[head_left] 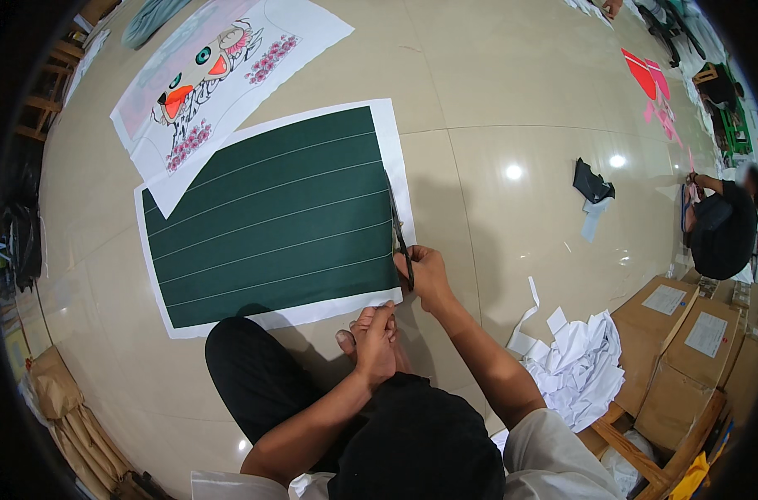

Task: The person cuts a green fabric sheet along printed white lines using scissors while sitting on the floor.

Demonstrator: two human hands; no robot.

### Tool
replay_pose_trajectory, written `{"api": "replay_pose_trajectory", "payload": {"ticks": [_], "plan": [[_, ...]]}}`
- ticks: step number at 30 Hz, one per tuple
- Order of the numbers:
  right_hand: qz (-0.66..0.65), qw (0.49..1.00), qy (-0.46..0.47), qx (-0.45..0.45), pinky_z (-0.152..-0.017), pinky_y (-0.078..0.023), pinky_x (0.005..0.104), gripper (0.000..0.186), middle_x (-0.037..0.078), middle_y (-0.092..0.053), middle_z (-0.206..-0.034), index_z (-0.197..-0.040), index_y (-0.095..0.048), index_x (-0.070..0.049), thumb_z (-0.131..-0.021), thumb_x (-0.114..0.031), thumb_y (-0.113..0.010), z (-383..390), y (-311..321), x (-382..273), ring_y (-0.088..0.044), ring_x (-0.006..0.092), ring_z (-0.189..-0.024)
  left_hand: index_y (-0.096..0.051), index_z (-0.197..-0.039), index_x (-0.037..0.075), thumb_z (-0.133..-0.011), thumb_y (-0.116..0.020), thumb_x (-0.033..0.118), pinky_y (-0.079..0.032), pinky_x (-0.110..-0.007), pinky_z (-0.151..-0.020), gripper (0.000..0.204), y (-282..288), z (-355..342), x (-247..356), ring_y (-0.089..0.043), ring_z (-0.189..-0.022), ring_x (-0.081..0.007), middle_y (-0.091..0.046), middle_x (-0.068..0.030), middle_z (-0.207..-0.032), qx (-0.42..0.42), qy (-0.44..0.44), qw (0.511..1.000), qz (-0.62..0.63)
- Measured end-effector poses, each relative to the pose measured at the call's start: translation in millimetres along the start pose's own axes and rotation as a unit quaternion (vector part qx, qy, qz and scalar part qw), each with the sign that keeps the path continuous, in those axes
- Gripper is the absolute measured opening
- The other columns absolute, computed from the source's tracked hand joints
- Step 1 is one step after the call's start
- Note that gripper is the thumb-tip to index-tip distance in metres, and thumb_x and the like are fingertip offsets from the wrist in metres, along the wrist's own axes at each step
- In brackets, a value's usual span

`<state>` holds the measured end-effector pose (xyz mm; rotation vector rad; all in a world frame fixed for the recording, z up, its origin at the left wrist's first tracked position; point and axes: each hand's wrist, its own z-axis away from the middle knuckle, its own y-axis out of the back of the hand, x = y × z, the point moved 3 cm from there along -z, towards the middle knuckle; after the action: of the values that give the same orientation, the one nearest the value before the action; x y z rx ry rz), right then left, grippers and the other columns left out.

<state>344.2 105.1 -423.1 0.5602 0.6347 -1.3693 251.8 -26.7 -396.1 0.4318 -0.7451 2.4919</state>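
The green sheet [270, 217] lies flat on the floor [445, 92] before the person; the right hand [422, 272] has its fingers closed around the handles of the black scissors [396, 212], whose blades lie along the right side, where green meets the white border [390, 137]; the left hand [374, 343] has its fingers bent together, tips at the lower right corner, though whether they pinch the sheet cannot be told; a neat trim seems to call for long, even strokes that follow the colour line, with the sheet held flat near the blades and the left fingertips well clear of them; the printed sheet [229, 75] covers the green sheet's upper left corner; how much border is already cut is hard to make out; the right thumb is partly hidden; the black shape [420, 442] at the lower edge may be knee or cap.
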Motion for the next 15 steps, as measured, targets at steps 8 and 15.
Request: {"api": "replay_pose_trajectory", "payload": {"ticks": [8,15], "plan": [[0.017,1.0,0.005,0.005,-0.047,-0.04,0.0263,0.023,0.001,-0.06,-0.064,-0.076,-0.066,-0.001,-0.085,-0.017,-0.078,-2.8,1.1,2.1,-0.053,0.0091,-0.053,-0.064,-0.093,0.007,-0.098,-0.066,0.024,-0.031,-0.019,-0.053,0.018,0.3,-0.3,-0.9,-0.041,-0.058,-0.0024,-0.049,0.0061,-0.068,0.007,0.005,1.0,-0.008],[0.023,1.0,0.02,0.007,-0.042,-0.038,0.0257,0.028,0.003,-0.06,-0.062,-0.075,-0.064,-0.002,-0.087,-0.021,-0.079,-5.4,1.3,6.7,-0.052,0.0091,-0.047,-0.064,-0.094,0.006,-0.098,-0.066,0.024,-0.031,-0.019,-0.053,0.018,0.8,-1.4,-2.7,-0.041,-0.057,-0.0025,-0.05,0.0056,-0.069,0.009,0.0,1.0,-0.009]]}}
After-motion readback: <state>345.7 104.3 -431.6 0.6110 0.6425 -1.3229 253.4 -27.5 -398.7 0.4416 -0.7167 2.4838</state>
